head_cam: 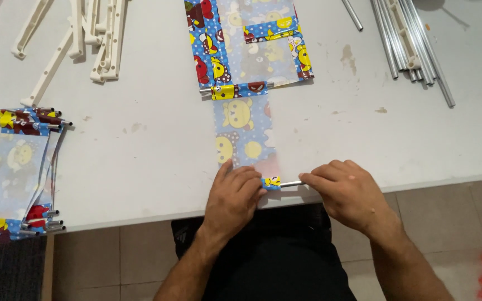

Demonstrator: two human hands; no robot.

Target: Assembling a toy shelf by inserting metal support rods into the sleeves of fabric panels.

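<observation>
Both your hands are working at the desk [140, 167] edge: left hand [234, 195] is pressing flat on the fabric [244, 134], right hand [347, 192] is pinching the rod [291, 183].

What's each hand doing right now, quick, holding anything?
Left hand: flat on the cartoon fabric strip, pressing, not gripping.
Right hand: fingers pinching the metal rod at the strip's hem.

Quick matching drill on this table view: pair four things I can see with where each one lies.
Things:
1. metal rods
2. white plastic frame pieces
3. stack of finished fabric panels
4. left hand

Places:
a. far left corner
b. near table edge, on the patterned fabric strip
c. far right
d. left table edge

Pairs: 1-c, 2-a, 3-d, 4-b
</observation>
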